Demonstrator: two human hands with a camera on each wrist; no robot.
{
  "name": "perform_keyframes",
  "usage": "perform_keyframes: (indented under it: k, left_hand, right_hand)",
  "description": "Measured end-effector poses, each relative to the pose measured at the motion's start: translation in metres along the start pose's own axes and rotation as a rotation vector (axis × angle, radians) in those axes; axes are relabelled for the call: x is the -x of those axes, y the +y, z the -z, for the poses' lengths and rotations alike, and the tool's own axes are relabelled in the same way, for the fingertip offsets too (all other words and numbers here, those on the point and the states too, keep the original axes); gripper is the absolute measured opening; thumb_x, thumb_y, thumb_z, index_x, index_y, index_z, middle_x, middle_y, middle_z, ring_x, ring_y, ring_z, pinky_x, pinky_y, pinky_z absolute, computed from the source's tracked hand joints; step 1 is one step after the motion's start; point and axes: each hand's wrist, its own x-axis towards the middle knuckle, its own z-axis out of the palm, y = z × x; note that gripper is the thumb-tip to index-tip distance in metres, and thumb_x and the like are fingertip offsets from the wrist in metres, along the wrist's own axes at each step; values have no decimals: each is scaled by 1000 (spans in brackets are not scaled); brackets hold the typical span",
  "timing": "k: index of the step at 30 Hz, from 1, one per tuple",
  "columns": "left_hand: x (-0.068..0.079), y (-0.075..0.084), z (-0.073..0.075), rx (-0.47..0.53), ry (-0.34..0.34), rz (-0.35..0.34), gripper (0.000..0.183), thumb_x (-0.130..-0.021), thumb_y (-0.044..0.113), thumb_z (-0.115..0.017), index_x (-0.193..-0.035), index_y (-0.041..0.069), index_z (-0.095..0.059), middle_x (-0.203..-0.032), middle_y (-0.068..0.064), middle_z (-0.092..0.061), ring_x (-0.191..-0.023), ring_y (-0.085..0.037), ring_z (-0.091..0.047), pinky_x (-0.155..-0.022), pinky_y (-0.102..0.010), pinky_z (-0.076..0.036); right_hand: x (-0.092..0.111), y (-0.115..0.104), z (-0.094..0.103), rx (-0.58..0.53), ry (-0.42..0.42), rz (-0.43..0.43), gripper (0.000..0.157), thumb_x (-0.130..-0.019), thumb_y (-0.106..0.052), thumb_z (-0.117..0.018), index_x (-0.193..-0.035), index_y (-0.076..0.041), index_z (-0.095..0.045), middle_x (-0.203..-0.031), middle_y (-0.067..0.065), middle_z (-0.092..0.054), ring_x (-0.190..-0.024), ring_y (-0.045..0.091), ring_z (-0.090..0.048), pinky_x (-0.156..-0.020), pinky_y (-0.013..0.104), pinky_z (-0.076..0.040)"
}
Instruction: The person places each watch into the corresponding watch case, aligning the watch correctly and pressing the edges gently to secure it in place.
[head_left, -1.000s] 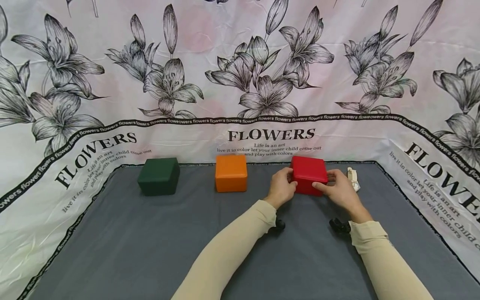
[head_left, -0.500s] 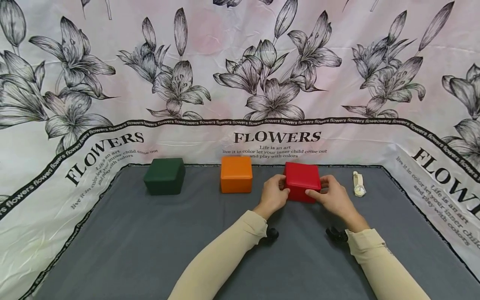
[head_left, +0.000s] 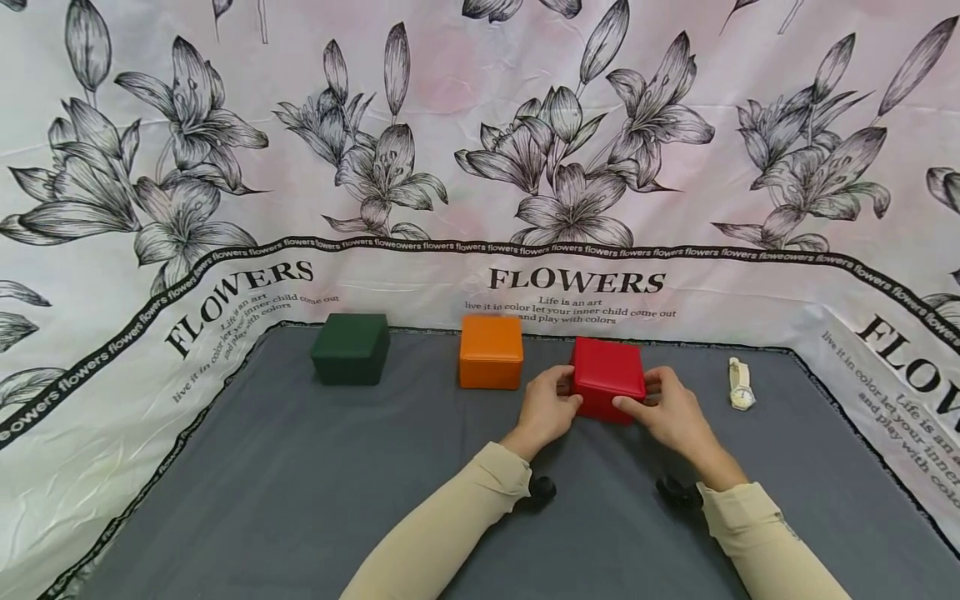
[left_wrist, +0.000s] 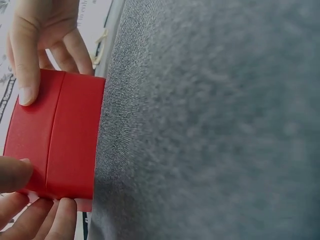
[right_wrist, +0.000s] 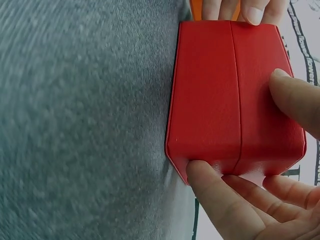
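A closed red box (head_left: 609,375) with a seam round its sides sits on the grey cloth, held from both sides. My left hand (head_left: 547,412) grips its left side, thumb at the front corner and fingers along the side. On the right side my right hand (head_left: 681,421) holds it, its thumb lying on the front face. In the left wrist view the red box (left_wrist: 75,132) shows its lid seam, with the left fingers (left_wrist: 60,220) against one end. The right wrist view has the right thumb (right_wrist: 295,100) on the lid part of the front.
An orange box (head_left: 491,360) stands left of the red one, and a dark green box (head_left: 350,350) farther left. A pale-strapped wristwatch (head_left: 741,385) lies to the right. Behind the grey cloth (head_left: 300,492) rises a flower-printed backdrop (head_left: 450,183).
Both hands have drawn the red box toward me and leftward, closer to the orange box and away from the wristwatch. The head view has turned slightly left.
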Motion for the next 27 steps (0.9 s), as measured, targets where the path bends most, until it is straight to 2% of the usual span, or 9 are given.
perform_keyframes:
  k: [6, 12, 17, 27]
  left_hand:
    - [2, -2, 2, 49, 9, 7, 44, -85, 1, -69, -128, 7, -59, -115, -9, -64, -100, -23, -65, -81, -26, -54]
    - [0, -3, 2, 53, 8, 61, 41, -83, 5, -73, -122, 6, -63, -112, -9, -65, -101, -24, -63, -82, -29, -54]
    - [-4, -5, 0, 32, 7, 100, 40, -82, 7, -75, -120, 4, -65, -109, -8, -66, -98, -22, -63, -80, -29, -54]
    - [-2, -5, -5, 75, 35, 127, 41, -82, 10, -75, -120, 0, -64, -109, -10, -67, -97, -21, -64, -82, -30, -54]
  right_hand:
    - [2, -1, -2, -10, -4, 15, 67, -84, -41, -71, -121, 6, -40, -114, 23, -55, -95, 36, -62, -70, 38, -54]
    - [-1, 2, -5, 3, -19, 30, 65, -82, -25, -76, -124, 6, -37, -114, 26, -55, -90, 34, -64, -69, 39, -55]
    - [-3, 3, -5, 21, -40, 38, 71, -81, -18, -77, -130, 7, -32, -116, 28, -55, -90, 35, -64, -67, 39, -54]
    - [-2, 2, -4, 56, -47, 40, 85, -81, -16, -77, -142, 5, -23, -120, 31, -56, -91, 34, -66, -65, 37, -55]
